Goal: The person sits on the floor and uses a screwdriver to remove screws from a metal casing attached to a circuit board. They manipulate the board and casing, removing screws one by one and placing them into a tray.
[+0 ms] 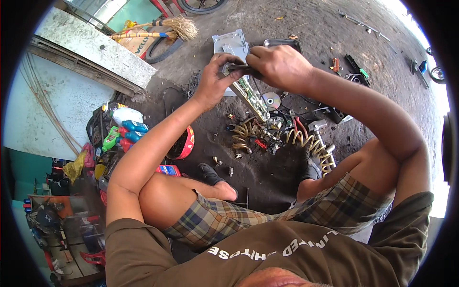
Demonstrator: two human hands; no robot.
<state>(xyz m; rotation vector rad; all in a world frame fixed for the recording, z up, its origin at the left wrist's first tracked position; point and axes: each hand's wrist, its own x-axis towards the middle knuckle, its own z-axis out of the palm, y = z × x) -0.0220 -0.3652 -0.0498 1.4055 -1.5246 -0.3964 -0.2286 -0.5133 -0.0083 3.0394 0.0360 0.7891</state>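
My left hand (214, 82) and my right hand (279, 67) meet at the top middle, both closed on a small dark piece (240, 67) at the upper end of a long metal strip with circuit boards (253, 98). My fingers hide much of the piece. Behind them is a grey perforated plate (228, 42). Below lie coiled yellow hoses (241, 136), a loose pile of electronic parts (275, 138), a disc (270, 100), red-handled pliers (299, 123) and a hammer (316, 126).
Bottles (134, 127) and a red round container (188, 143) stand at my left. A broom (184, 28), tyres and a white ledge (91, 52) are at upper left. A black tray (294, 44) and scattered parts (361, 71) lie beyond my right hand, metal rods (366, 27) farther off.
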